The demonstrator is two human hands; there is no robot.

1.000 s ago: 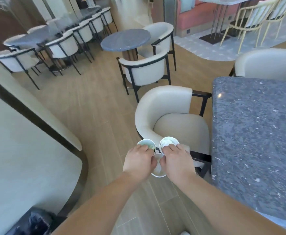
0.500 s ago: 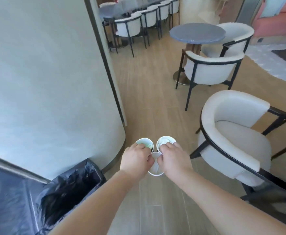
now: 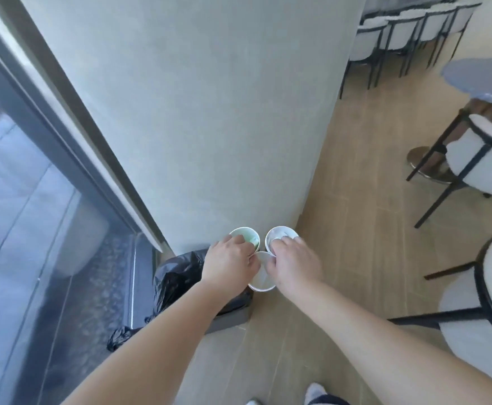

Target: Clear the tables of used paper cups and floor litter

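left hand [image 3: 229, 260] and right hand [image 3: 293, 263] pinch three paper cups [image 3: 263, 283] by their rims beside the black-lined bin [image 3: 177, 276] (risk: the shared middle cup slips, missing it).

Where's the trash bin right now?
Head view, lower centre-left: the black-lined bin stands against the grey wall, just below the left hand.

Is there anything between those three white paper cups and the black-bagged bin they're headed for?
Nothing visible. The left hand and right hand hold the three white paper cups together just right of the black-bagged bin, whose mouth looks open; the left forearm crosses over it.
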